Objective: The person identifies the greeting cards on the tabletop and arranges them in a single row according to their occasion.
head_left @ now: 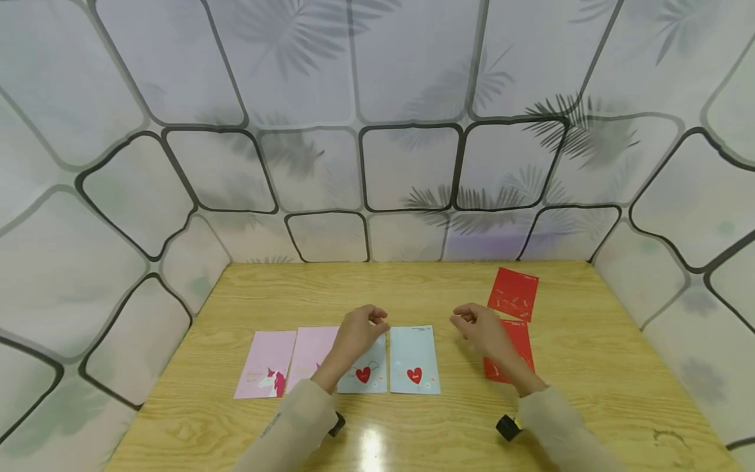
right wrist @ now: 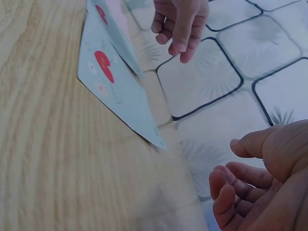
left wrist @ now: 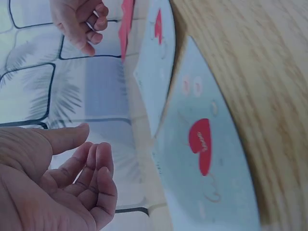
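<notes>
Above the table my left hand hovers over a light blue card with a red heart, its fingers loosely bent and holding nothing. Just right of it lies a second light blue heart card. My right hand is raised beside a red card, partly covering it; its fingers are relaxed with nothing between them. In the left wrist view, a gap shows between the left hand and the heart card. The right wrist view shows the right hand apart from the cards.
Two pink cards lie at the left, a unicorn card and another partly behind the left forearm. Another red card lies farther back at the right. Patterned fabric walls the wooden table at the back and sides.
</notes>
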Demonstrator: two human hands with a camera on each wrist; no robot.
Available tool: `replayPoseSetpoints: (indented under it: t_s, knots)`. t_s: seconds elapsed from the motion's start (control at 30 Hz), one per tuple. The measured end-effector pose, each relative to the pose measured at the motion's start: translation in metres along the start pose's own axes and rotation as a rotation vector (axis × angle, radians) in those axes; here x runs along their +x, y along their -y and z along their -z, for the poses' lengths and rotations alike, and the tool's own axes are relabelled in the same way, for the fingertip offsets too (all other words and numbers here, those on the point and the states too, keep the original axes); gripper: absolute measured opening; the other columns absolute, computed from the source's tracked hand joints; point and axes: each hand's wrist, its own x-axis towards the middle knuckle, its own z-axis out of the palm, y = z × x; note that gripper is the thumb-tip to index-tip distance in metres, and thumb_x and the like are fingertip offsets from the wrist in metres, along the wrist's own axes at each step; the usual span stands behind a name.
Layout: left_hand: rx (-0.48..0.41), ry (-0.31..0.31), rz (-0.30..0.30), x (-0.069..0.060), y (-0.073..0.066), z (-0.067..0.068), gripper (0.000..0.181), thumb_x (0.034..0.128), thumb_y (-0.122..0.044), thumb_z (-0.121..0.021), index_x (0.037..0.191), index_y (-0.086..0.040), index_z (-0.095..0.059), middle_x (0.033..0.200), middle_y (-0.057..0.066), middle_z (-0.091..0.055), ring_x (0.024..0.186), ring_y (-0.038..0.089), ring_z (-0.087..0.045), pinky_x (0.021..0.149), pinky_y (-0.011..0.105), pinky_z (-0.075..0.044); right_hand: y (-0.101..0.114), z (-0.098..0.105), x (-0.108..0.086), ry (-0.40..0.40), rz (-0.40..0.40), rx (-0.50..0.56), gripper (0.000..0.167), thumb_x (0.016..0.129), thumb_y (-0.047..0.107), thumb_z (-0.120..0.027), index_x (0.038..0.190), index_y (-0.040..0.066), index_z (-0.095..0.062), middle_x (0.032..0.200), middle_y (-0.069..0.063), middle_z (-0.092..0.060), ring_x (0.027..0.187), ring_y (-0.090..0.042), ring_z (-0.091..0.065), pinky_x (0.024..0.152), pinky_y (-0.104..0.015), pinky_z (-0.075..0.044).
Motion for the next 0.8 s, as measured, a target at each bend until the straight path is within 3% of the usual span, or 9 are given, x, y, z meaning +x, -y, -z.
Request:
replayPoseSetpoints:
  t_s: [0.23,0.47,0.8]
  knots:
    - [-0.033,0.003,-0.045,-0.002,-0.014,0.006,0.022,0.0947,-0.013,-0.075,0.113,-0.001,-0.074,0.094,0.002,-0.071,0.076,0.012,-0.063,0.065,0.029,-0.05,-0.002,0.025,-0.007,-0.033,0.044,-0.004,0.037,0.104,0.021,-0.065,0.128,-0.007,-0.065,0.107,-0.022,-0.068,0.086,-0.037,-0.067,0.062,-0.031,-0.053]
    - [-0.058,0.015,-0.06,-0.003,-0.027,0.006,0.022,0.0949,-0.013,-0.076,0.113,-0.001,-0.074,0.095,0.002,-0.071,0.084,0.018,-0.068,0.065,0.027,-0.053,-0.006,0.047,-0.017,-0.05,0.056,-0.095,0.045,0.105,0.032,-0.063,0.132,-0.003,-0.065,0.119,-0.017,-0.069,0.104,-0.032,-0.065,0.08,-0.038,-0.055]
    - [-0.114,0.014,-0.103,-0.001,-0.048,-0.004,0.018,0.0947,-0.013,-0.077,0.111,-0.005,-0.075,0.094,0.001,-0.071,0.083,0.017,-0.069,0.064,0.026,-0.053,-0.014,0.072,-0.028,-0.075,0.05,-0.091,0.047,0.105,0.035,-0.062,0.132,-0.004,-0.064,0.123,-0.021,-0.068,0.107,-0.038,-0.066,0.077,-0.033,-0.056]
